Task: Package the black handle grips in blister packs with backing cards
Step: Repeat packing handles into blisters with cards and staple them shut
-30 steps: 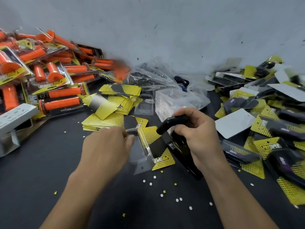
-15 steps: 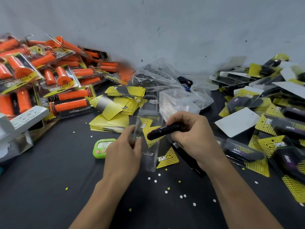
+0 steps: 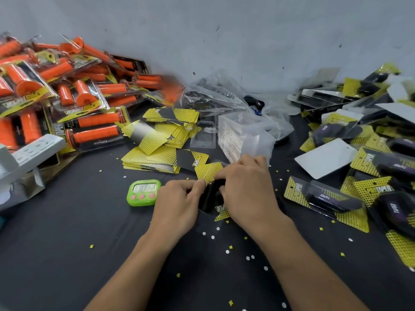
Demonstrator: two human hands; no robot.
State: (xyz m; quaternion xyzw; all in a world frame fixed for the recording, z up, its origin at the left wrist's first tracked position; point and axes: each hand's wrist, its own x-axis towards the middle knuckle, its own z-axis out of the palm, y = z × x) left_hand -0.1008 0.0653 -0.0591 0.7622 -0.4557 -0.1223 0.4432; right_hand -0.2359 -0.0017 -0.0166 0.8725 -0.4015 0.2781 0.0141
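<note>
Grip now down on card, L hand, R hand pinching.

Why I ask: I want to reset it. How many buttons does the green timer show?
3, pink, in a row on the green timer below its display: left button, middle button, right button. Any on its sides or back would be hidden.

Desk: black, speckled w/ white dots + yellow crosses.
Backing cards, 11 o'clock: yellow, black dot-grid, black diag. band.
Packed grips, 10 o'clock: orange.
Timer: lime green, pink btns.
Finished packs, 2 o'clock: black grips, yellow cards.
Wall: grey.
</note>
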